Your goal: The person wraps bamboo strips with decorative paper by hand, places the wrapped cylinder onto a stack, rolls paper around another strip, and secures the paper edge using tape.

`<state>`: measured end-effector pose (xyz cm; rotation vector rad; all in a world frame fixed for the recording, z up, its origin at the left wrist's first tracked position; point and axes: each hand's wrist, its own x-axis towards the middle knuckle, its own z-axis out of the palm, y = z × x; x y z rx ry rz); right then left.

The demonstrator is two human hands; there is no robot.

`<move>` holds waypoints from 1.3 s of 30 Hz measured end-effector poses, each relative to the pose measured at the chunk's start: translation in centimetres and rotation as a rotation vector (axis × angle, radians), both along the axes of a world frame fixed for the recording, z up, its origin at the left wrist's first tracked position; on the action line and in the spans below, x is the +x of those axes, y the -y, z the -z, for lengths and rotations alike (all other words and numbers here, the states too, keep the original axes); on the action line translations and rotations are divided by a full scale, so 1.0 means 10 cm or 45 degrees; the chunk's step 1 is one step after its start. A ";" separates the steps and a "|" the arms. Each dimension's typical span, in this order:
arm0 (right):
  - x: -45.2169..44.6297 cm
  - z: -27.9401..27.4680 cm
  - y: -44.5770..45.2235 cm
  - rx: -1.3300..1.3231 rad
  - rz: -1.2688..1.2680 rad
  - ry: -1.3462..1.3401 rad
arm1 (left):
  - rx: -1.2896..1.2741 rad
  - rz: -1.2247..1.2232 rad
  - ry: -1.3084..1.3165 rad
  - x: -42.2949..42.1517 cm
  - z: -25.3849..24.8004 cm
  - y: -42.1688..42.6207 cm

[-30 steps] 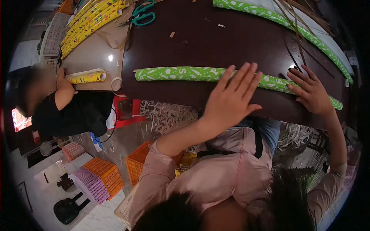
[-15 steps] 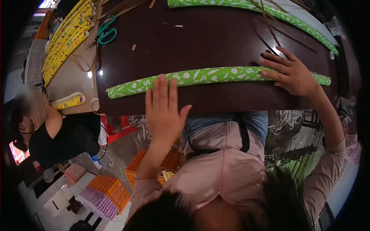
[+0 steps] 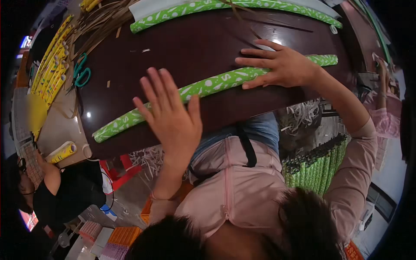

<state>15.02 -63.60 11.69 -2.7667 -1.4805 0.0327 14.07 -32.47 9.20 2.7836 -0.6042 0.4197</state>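
Observation:
A long roll of green wrapping paper (image 3: 212,84) with white printed shapes lies across the dark table (image 3: 143,73). My left hand (image 3: 169,115) rests over its left part, palm down with fingers spread. Over the right part lies my right hand (image 3: 281,65), also flat, its fingers stretched across the roll. Neither hand grips anything. The stretch of roll between them is bare to view, and both ends stick out past the hands.
At the table's far side lies another green sheet, partly rolled (image 3: 186,11), with brown strips (image 3: 277,27) near it. Teal scissors (image 3: 81,73) and yellow rolls (image 3: 54,71) sit at the left. A co-worker (image 3: 65,190) is at the left, beside a yellow roll (image 3: 63,152).
The view has turned, so the roll now slants up to the right. My right hand is closer to my left hand along the roll. Both hands remain flat.

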 end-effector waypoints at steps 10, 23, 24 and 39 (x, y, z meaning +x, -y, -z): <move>-0.33 -0.04 -0.43 0.060 0.411 0.014 | 0.158 -0.008 0.033 0.09 0.06 0.62; -1.08 0.30 -0.40 0.199 1.421 0.224 | 0.339 -0.030 0.013 0.09 0.09 0.62; -1.12 0.34 -0.28 0.177 1.467 0.273 | 0.342 -0.028 0.013 0.09 0.09 0.61; -1.50 0.43 1.09 0.529 1.996 0.596 | 0.376 -0.025 0.007 0.08 0.11 0.61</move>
